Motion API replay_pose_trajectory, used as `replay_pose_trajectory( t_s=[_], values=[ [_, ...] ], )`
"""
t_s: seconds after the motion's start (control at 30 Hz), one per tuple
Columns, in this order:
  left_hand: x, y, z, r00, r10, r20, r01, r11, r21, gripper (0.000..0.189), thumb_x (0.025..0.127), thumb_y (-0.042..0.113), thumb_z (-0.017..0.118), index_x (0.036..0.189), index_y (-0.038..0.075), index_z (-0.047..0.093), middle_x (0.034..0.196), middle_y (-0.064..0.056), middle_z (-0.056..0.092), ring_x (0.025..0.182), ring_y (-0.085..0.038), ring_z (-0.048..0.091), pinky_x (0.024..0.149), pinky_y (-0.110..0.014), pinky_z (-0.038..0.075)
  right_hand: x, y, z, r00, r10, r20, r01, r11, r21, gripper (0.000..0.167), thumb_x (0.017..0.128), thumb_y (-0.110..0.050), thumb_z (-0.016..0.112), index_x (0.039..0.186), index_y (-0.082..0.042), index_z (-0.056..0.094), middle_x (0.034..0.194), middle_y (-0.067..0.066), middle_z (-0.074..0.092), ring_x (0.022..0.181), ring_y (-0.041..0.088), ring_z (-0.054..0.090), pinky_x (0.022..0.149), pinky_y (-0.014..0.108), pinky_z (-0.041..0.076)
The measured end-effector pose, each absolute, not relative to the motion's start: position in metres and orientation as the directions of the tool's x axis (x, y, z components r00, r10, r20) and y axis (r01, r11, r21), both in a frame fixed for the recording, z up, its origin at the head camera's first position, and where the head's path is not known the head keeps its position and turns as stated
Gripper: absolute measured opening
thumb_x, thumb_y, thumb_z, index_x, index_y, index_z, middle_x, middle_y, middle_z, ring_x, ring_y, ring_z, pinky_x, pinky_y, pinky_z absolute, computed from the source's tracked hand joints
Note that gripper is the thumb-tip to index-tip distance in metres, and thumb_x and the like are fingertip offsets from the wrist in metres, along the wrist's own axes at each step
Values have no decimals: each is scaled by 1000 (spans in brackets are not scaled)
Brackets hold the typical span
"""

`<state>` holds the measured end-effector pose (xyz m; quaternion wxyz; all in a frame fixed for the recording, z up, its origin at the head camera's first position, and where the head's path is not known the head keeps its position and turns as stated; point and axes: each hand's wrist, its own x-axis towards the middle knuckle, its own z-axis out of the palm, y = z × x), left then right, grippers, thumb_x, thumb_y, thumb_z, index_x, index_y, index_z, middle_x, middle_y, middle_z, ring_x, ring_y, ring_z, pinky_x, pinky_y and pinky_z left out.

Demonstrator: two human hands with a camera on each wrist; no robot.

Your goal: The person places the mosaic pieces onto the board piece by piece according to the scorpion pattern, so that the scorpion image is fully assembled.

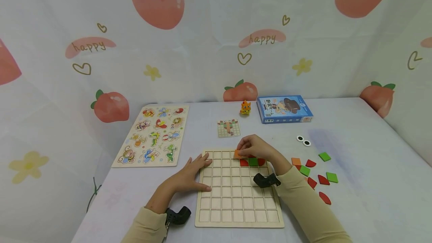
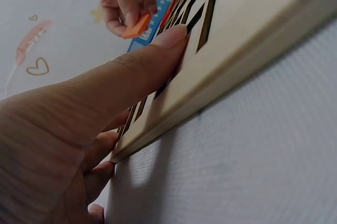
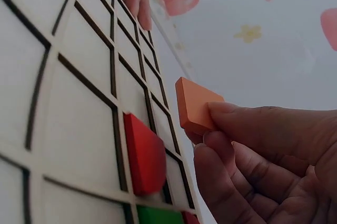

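Note:
A wooden grid board (image 1: 227, 192) lies on the table before me. My left hand (image 1: 190, 175) rests along its left edge, fingers spread, the thumb (image 2: 171, 37) lying on the rim. Between thumb and fingertips my right hand (image 1: 258, 148) pinches an orange square tile (image 3: 197, 105), held over the board's far rows. Just below it, a red tile (image 3: 145, 155), a green square tile (image 1: 252, 162) and another red tile (image 1: 261, 162) sit side by side in the second row. Behind the board lies a small pattern card (image 1: 228, 128).
Loose green, red and orange tiles (image 1: 332, 177) lie scattered right of the board, with two white eye-like discs (image 1: 300, 138) behind them. A wooden animal puzzle (image 1: 152, 136) lies at the left. An orange figurine (image 1: 245, 108) and a blue box (image 1: 285, 109) stand at the back.

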<state>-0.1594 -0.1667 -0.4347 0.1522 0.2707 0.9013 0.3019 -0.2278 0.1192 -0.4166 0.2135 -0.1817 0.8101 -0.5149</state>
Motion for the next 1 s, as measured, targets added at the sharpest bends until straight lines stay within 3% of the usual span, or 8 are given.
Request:
replay_pose_trajectory(
  t_s=[0.57, 1.0],
  values=[
    [-160, -167, -435, -806, 580, -123, 393, 678, 621, 88, 72, 42, 78, 144, 13, 37, 157, -6, 16, 146, -28, 7, 117, -53, 0, -220, 108, -422, -789, -605, -109, -207, 429, -879, 11, 84, -5, 66, 88, 5, 65, 75, 9, 66, 65, 8, 57, 62, 24, 50],
    [-159, -167, -435, -807, 579, -115, 395, 674, 624, 88, 71, 41, 78, 143, 12, 37, 157, -6, 16, 146, -29, 8, 117, -54, 0, -216, 104, -422, -800, -590, -106, -243, 481, -842, 10, 82, -6, 69, 85, 4, 68, 70, 9, 64, 60, 7, 53, 56, 23, 48]
  ],
)
